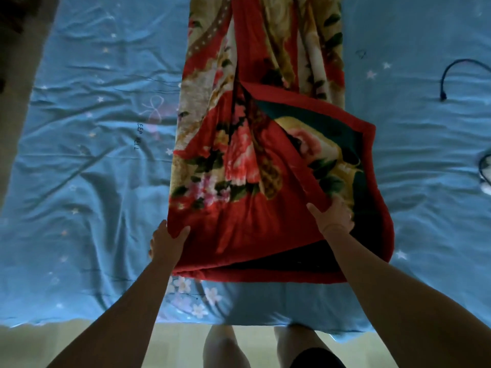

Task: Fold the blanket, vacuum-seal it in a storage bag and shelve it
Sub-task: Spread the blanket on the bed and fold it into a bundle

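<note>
A red floral blanket [239,160] lies folded into a long strip down the middle of a blue bed sheet [87,160], running away from me. Its near end is lifted and partly doubled over, showing a dark green patch on the right. My left hand [166,241] pinches the near left corner of the red border. My right hand [333,216] grips a red edge fold nearer the right side. Both forearms reach in from below. No storage bag is in view.
A black cable [449,75] curls on the sheet at the right, and a pale object [486,173] is cut off at the right edge. The bed's near edge runs along the bottom, with my legs [225,346] and the floor below it. Bare floor lies at the left.
</note>
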